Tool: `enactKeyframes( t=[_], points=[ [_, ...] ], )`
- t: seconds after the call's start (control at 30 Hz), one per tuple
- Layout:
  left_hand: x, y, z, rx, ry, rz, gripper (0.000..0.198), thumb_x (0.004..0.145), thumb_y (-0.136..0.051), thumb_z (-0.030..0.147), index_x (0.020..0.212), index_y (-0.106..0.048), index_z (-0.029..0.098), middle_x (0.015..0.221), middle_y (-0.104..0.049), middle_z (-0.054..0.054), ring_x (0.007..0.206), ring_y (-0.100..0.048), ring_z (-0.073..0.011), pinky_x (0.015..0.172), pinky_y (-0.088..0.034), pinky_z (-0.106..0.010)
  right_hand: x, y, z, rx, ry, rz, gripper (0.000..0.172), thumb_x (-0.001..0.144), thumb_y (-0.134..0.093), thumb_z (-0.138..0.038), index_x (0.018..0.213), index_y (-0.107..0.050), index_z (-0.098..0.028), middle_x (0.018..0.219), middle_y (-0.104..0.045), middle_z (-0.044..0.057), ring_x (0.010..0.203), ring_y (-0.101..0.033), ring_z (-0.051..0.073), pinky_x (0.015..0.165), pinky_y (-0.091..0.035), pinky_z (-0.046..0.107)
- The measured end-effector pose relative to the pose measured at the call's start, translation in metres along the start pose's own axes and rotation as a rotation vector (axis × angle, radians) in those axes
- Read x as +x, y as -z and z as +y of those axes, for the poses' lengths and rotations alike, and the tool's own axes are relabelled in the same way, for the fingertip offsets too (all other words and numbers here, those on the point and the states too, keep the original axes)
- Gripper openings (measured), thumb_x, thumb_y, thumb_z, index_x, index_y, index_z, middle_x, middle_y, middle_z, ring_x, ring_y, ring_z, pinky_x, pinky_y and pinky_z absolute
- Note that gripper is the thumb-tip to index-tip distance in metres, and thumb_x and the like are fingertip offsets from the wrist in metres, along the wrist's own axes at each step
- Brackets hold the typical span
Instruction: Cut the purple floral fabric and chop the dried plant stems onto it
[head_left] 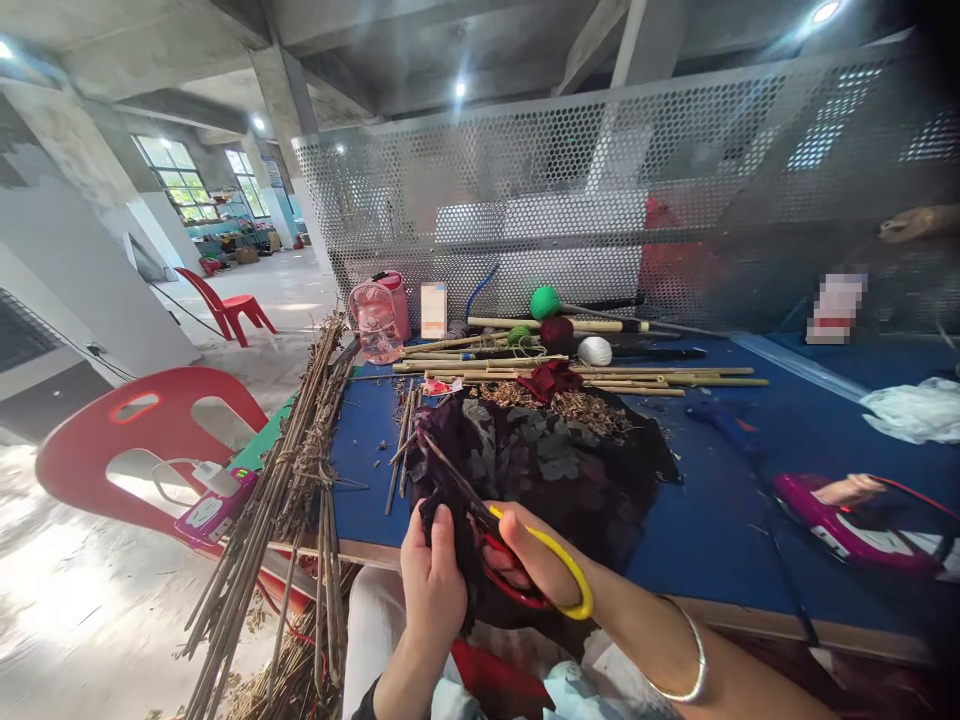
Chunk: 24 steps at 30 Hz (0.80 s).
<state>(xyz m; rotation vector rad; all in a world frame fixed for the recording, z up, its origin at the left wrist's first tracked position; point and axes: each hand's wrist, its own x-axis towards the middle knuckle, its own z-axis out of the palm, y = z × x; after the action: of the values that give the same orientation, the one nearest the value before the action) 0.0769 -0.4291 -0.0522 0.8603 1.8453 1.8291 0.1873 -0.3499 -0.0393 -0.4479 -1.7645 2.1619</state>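
My left hand is closed on an edge of dark patterned fabric, pinching it between thumb and fingers. In my right hand is a pair of scissors with one yellow and one red handle loop. Its blades point away from me, up and to the left, against the dark fabric; I cannot tell how far apart they are. The fabric spreads over the blue table and hangs over its front edge towards my lap. Dry plant bits and a dark red cloth scrap lie at its far side.
Bamboo sticks lie across the table behind the fabric, near green, dark red and white balls. Bundled dry stalks lean at the left edge beside a red chair. Purple power strips and cords sit right. A perforated screen stands behind.
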Motion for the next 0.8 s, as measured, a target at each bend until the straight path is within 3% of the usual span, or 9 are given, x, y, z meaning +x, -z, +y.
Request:
enactKeyframes(
  t=[0.1,0.27,0.43,0.53,0.67,0.8],
  points=[
    [-0.002,0.001,-0.001,0.007,0.015,-0.024,0.032,0.086,-0.044,0.044,0.082,-0.061,0.017,0.076,-0.065,-0.005,0.070,-0.059,-0.0168,0.065,-0.048,-0.026,0.001,0.001,0.005,0.012,-0.024,-0.016,0.066,0.069,-0.038,-0.082,0.079,-0.047,-0.017,0.051,-0.029,-0.010,0.039,-0.016,0.002,0.033,-0.014,0.017],
    [-0.007,0.003,-0.003,0.032,0.010,-0.113,0.031,0.085,-0.045,0.043,0.085,-0.062,0.017,0.082,-0.065,-0.005,0.079,-0.059,-0.0178,0.074,-0.047,-0.026,0.003,0.004,0.007,-0.094,0.097,0.005,0.060,0.068,-0.046,-0.079,0.070,-0.040,-0.019,0.055,-0.039,-0.006,0.047,-0.032,0.005,0.041,-0.026,0.019],
    [-0.014,0.004,0.002,0.045,0.010,-0.163,0.033,0.084,-0.048,0.044,0.086,-0.063,0.015,0.087,-0.066,-0.007,0.086,-0.059,-0.0196,0.079,-0.046,-0.028,0.008,0.001,0.013,-0.071,0.080,0.056,0.057,0.072,-0.046,-0.075,0.066,-0.035,-0.019,0.046,-0.027,-0.011,0.039,-0.022,0.002,0.036,-0.017,0.018],
    [-0.017,0.003,0.007,0.047,0.004,-0.138,0.033,0.083,-0.050,0.044,0.088,-0.064,0.014,0.087,-0.066,-0.008,0.085,-0.059,-0.0198,0.079,-0.046,-0.028,0.008,0.003,0.022,-0.043,0.102,0.052,0.059,0.068,-0.049,-0.076,0.072,-0.043,-0.018,0.044,-0.032,-0.010,0.038,-0.029,0.004,0.037,-0.024,0.018],
    [-0.017,0.003,0.008,-0.002,-0.017,-0.053,0.036,0.081,-0.052,0.047,0.089,-0.064,0.013,0.083,-0.066,-0.007,0.076,-0.059,-0.0185,0.072,-0.047,-0.028,0.003,0.013,0.031,0.038,0.129,-0.048,0.075,0.067,-0.037,-0.084,0.087,-0.056,-0.015,0.060,-0.054,0.000,0.055,-0.050,0.011,0.053,-0.043,0.024],
    [-0.007,0.001,0.012,-0.183,-0.119,0.019,0.038,0.081,-0.053,0.042,0.106,-0.062,0.016,0.110,-0.062,-0.010,0.099,-0.058,-0.0215,0.083,-0.046,-0.029,-0.005,0.017,0.029,0.053,0.129,-0.072,0.076,0.068,-0.038,-0.083,0.096,-0.060,-0.015,0.072,-0.059,0.004,0.067,-0.056,0.015,0.061,-0.046,0.029]
  ],
)
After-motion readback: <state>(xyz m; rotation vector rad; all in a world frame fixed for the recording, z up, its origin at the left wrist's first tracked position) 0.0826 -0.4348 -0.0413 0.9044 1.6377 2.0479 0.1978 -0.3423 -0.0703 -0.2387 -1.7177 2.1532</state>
